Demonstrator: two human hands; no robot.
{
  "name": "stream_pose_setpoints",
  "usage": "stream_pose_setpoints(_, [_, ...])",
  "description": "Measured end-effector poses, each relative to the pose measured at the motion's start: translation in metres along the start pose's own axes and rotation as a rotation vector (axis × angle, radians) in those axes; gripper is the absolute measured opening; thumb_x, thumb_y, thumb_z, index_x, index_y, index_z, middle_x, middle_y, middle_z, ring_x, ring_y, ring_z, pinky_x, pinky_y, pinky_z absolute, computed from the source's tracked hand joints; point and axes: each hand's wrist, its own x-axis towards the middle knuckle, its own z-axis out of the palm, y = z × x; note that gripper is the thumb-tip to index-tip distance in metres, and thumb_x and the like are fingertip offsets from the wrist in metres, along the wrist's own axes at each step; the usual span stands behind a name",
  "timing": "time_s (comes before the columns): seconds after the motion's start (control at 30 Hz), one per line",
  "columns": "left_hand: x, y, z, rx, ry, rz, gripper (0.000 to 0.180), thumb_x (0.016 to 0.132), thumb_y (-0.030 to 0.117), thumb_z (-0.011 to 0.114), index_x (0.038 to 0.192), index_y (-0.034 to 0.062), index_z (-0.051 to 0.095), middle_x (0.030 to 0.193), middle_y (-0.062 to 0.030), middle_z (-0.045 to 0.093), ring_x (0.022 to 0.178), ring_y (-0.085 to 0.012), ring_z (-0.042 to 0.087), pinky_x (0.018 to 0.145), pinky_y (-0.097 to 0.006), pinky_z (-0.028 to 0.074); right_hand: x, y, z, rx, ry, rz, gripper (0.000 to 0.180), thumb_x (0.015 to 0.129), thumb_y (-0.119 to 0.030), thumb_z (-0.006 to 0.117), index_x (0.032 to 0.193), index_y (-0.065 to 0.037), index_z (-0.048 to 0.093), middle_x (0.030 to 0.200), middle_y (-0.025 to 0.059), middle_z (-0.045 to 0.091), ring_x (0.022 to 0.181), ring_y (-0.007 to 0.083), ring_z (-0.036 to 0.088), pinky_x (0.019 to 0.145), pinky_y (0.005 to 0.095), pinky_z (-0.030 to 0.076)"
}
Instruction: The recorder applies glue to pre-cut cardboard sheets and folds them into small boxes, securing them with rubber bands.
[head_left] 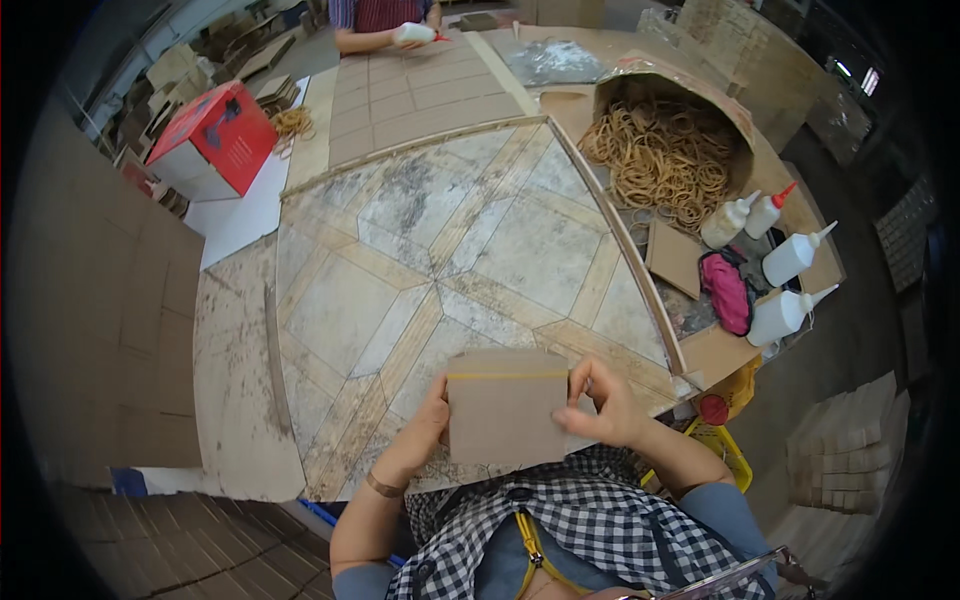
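A square brown cardboard piece [507,420] stands tilted over the near edge of the table, with a yellow rubber band [507,376] stretched across its upper part. My left hand [432,420] grips its left edge, fingers partly hidden behind it. At the right edge my right hand [605,405] is curled, the thumb on the cardboard and the index finger bent close to the band's end. Whether those fingers also hold the band, I cannot tell. Below both hands lies a worn sheet with a tile pattern [400,250], edged by wooden strips.
Loose rubber bands [670,160] fill an open sack at the far right. Nearer stand several white glue bottles [790,258], a pink-and-black bundle [727,290] and a brown board [672,262]. A red-and-white box [215,140] sits far left. Across the table, another person holds a glue bottle [415,34].
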Motion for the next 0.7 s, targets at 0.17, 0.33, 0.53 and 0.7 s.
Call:
stream_pose_setpoints(0.17, [0.014, 0.034, 0.003, 0.555, -0.091, 0.332, 0.109, 0.079, 0.042, 0.073, 0.15, 0.0076, -0.003, 0.153, -0.022, 0.016, 0.141, -0.0332, 0.021, 0.111, -0.043, 0.026, -0.008, 0.009, -0.008, -0.388, -0.287, -0.31, 0.018, 0.077, -0.011, 0.073, 0.081, -0.006, 0.057, 0.074, 0.0094, 0.06, 0.072, 0.0226, 0.061, 0.065, 0.0311, 0.047])
stream_pose_setpoints(0.33, [0.011, 0.02, 0.006, 0.671, -0.086, 0.509, 0.099, 0.076, 0.027, 0.078, 0.149, 0.0099, 0.013, 0.153, -0.0238, 0.013, 0.142, -0.0373, 0.019, 0.112, -0.045, 0.024, -0.009, 0.034, -0.134, -0.984, 0.812, -0.109, 0.031, 0.084, -0.014, 0.059, 0.111, 0.0, 0.056, 0.11, 0.0175, 0.059, 0.101, 0.0314, 0.056, 0.086, 0.0421, 0.045])
stream_pose_setpoints(0.53, [0.021, 0.024, 0.009, 0.786, -0.159, 0.535, 0.063, 0.072, 0.018, 0.08, 0.13, 0.0138, 0.053, 0.153, -0.0231, 0.015, 0.14, -0.0408, 0.021, 0.109, -0.043, 0.032, -0.024, 0.089, -0.231, -1.479, 0.803, 0.513, 0.045, 0.085, -0.02, 0.06, 0.129, -0.013, 0.049, 0.127, 0.0203, 0.052, 0.105, 0.0375, 0.057, 0.086, 0.0442, 0.048])
stream_pose_setpoints(0.7, [0.018, 0.008, 0.009, 0.757, -0.085, 0.689, 0.044, 0.072, 0.016, 0.079, 0.113, 0.0106, 0.063, 0.152, -0.0231, 0.016, 0.139, -0.0411, 0.024, 0.107, -0.045, 0.034, -0.03, 0.023, -0.167, -1.052, 0.976, -0.058, 0.019, 0.084, -0.01, 0.058, 0.102, -0.002, 0.057, 0.084, 0.0129, 0.062, 0.083, 0.0293, 0.062, 0.073, 0.0372, 0.049])
